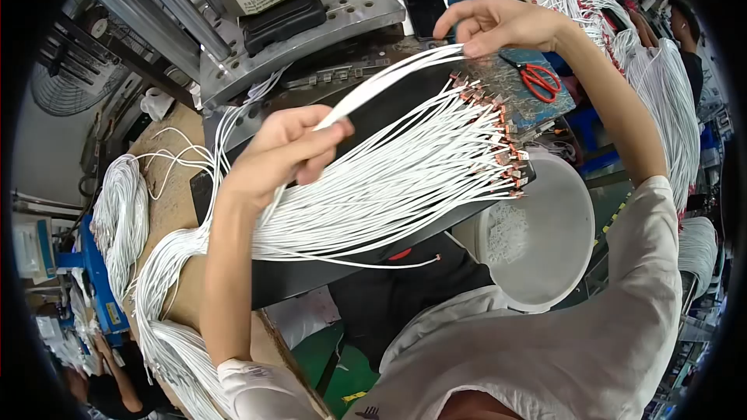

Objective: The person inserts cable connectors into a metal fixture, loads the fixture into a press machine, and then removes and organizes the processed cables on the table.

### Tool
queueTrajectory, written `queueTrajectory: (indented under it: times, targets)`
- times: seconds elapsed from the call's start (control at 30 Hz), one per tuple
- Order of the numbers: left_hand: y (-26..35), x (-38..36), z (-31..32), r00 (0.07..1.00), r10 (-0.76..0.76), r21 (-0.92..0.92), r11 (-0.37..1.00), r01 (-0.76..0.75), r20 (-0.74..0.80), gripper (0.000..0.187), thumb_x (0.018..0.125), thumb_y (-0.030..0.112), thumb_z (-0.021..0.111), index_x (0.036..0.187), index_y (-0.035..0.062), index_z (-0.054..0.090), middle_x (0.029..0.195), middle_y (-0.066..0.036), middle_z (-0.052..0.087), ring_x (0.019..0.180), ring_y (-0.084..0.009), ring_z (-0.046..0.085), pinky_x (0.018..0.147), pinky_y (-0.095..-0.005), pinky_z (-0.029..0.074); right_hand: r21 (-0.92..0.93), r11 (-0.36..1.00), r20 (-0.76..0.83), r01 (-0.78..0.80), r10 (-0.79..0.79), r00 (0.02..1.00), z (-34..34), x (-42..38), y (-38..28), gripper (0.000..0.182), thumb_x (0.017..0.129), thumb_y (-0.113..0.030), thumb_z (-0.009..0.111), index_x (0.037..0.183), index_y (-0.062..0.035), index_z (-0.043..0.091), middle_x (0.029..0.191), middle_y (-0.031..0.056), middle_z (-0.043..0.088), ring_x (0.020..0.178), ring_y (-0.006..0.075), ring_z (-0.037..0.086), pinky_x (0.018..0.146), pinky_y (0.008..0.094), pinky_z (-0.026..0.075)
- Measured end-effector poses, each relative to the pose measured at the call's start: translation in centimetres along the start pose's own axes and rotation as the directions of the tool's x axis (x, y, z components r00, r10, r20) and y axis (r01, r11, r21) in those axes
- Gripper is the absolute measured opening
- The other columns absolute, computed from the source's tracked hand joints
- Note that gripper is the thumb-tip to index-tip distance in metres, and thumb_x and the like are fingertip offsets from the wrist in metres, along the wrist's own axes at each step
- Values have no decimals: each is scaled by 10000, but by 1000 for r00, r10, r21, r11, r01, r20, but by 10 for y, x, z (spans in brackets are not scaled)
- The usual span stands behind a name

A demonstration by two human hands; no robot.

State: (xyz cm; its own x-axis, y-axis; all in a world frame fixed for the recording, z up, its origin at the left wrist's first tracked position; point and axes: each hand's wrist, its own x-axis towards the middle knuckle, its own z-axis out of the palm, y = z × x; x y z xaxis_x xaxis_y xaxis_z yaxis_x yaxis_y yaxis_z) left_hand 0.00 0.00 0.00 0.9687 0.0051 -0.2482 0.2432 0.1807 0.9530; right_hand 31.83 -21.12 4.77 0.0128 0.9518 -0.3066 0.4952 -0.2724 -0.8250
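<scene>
A small bunch of white cables (pixel 389 78) stretches between my two hands, above the black work surface. My left hand (pixel 284 152) is closed around its lower part. At the upper end, my right hand (pixel 498 25) pinches the cables between thumb and fingers, which hide the tips. Below them a wide bundle of white cables (pixel 373 179) lies fanned out, with small orange-and-white connectors (pixel 506 148) at its right ends. One single cable (pixel 381 266) strays from the bundle toward my lap.
A metal press (pixel 303 23) stands at the back. Red-handled scissors (pixel 539 82) and a phone (pixel 420 1) lie near my right hand. A white bucket (pixel 556 225) with small white scraps stands at the right. More cable bundles (pixel 120 218) hang left; other people work at both sides.
</scene>
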Motion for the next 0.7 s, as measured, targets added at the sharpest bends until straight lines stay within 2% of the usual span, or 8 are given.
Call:
queueTrajectory:
  times: [0.07, 0.17, 0.3, 0.37, 0.43, 0.53, 0.57, 0.7]
  targets:
    - [1, 34, 40, 990, 98, -53, 994, -93, 100, 297, 1014, 196, 592, 1184, -48, 591, 607, 33, 475, 503, -53, 408, 469, -197, 297, 209, 965, -93, 159, -142, 985, -2, -9, 0, 515, 952, -339, 684, 1310, 16, 578, 977, 26, 659, 808, 100, 655, 713, 263, 548]
    - [-5, 77, 103, 982, 183, -282, 945, -165, 37, 248, 1018, 206, 597, 1096, -29, 601, 716, 11, 512, 612, -62, 458, 551, -212, 373, 219, 925, -216, 311, -265, 940, -11, 17, 25, 608, 1021, -532, 473, 1301, -8, 602, 1156, 100, 653, 1076, 178, 612, 911, 337, 498]
    - [-19, 88, 105, 969, 105, -420, 887, -193, -224, 205, 1036, 227, 577, 1044, 25, 549, 829, -24, 546, 611, -59, 419, 539, -226, 346, 260, 964, 67, 61, -81, 994, 70, 48, -26, 867, 996, -718, 264, 1365, 4, 571, 1366, 143, 581, 1245, 254, 547, 1036, 375, 422]
    - [-23, 63, 71, 967, 60, -175, 979, -105, -249, 218, 1052, 215, 541, 1125, 10, 552, 845, -23, 550, 573, -45, 387, 499, -213, 309, -81, 997, -27, 11, -13, 1000, 70, 71, -20, 812, 1007, -680, 329, 1390, 1, 551, 1402, 155, 560, 1284, 283, 527, 1070, 392, 408]
    - [-34, 38, 43, 957, 17, -169, 983, -69, -291, 258, 1073, 223, 480, 1189, 2, 544, 871, -53, 579, 548, -71, 419, 473, -236, 317, -399, 915, -208, -61, -25, 978, 79, 96, -3, 695, 995, -539, 526, 1451, -17, 481, 1426, 201, 509, 1334, 339, 477, 1131, 433, 353]
    - [-47, 16, 34, 966, 23, -265, 960, -93, -257, 307, 1077, 237, 477, 1273, 6, 528, 917, -55, 598, 601, -78, 458, 499, -239, 336, -715, 666, -430, -211, -181, 885, 118, 123, 15, 594, 957, -455, 612, 1349, -17, 526, 1237, 221, 549, 1253, 388, 463, 1053, 473, 389]
    - [-51, 13, 33, 970, 41, -307, 945, -116, -239, 317, 1078, 243, 477, 1287, 8, 524, 929, -55, 601, 614, -79, 466, 505, -240, 339, -679, 698, -509, -229, -222, 832, 129, 131, 22, 462, 911, -330, 693, 1214, -7, 562, 1180, 209, 553, 1196, 385, 493, 971, 464, 424]
    - [-54, 15, 28, 983, 29, -415, 904, -104, -183, 250, 1024, 164, 580, 1212, 1, 594, 975, -56, 629, 788, -143, 630, 767, -324, 573, -586, 803, -446, -107, -209, 870, 142, 107, 0, 352, 856, -113, 714, 1148, 13, 563, 1116, 229, 567, 1035, 405, 600, 830, 431, 491]
